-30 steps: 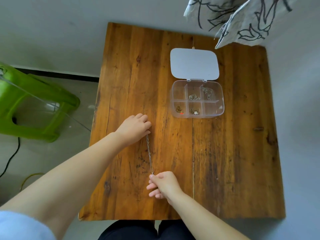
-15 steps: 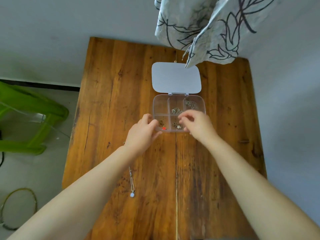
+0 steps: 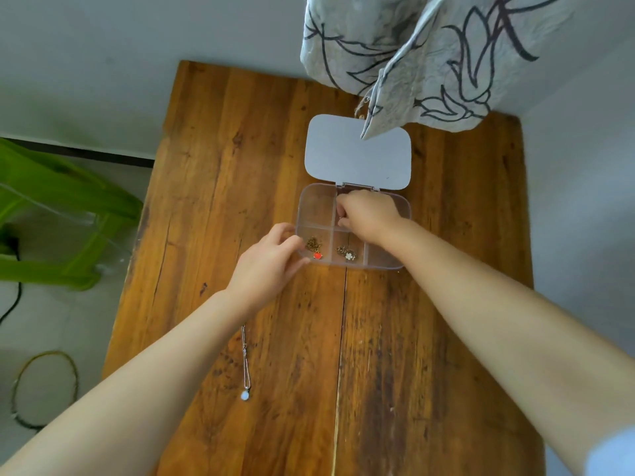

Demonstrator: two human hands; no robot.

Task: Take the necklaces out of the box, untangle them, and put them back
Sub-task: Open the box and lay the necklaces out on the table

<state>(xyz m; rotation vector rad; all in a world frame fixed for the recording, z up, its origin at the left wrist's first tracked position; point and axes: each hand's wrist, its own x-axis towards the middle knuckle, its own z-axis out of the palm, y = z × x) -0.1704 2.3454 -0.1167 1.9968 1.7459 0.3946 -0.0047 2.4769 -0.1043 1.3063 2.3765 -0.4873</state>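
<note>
R hand [image 3: 366,214] fingers in box [image 3: 314,204]; L hand [image 3: 271,262] steadies.

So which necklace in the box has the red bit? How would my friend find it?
Start at the clear plastic box with its lid open flat in the middle of the wooden table. Go to the front row, the compartment nearest the left hand. The necklace with the red heart lies bunched there; its neighbour, the necklace with the white flower, has no red.
</note>
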